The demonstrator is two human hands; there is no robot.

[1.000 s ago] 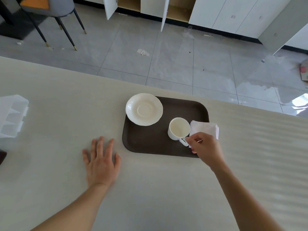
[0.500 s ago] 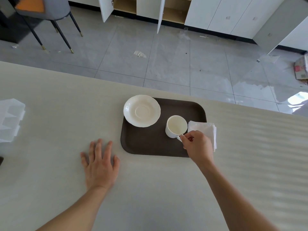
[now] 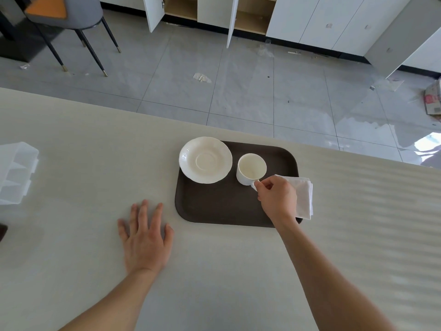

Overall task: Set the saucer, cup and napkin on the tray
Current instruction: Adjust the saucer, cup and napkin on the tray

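Observation:
A dark brown tray [image 3: 222,206] lies on the pale table. A white saucer [image 3: 205,159] rests on its far left corner, overhanging the rim. Just right of the saucer a white cup [image 3: 251,168] stands upright on the tray. My right hand [image 3: 277,199] pinches the cup's handle. A folded white napkin [image 3: 302,194] lies on the tray's right edge, partly hidden behind that hand and hanging over the rim. My left hand [image 3: 145,237] lies flat on the table, fingers spread, left of the tray and holding nothing.
A clear plastic container [image 3: 15,172] sits at the table's left edge. The table's far edge [image 3: 143,113] runs just behind the tray, with tiled floor, a chair [image 3: 71,22] and open cabinets [image 3: 248,17] beyond.
My right hand has closed on the cup's handle and shifted the cup left, toward the saucer. The left hand stays flat on the table.

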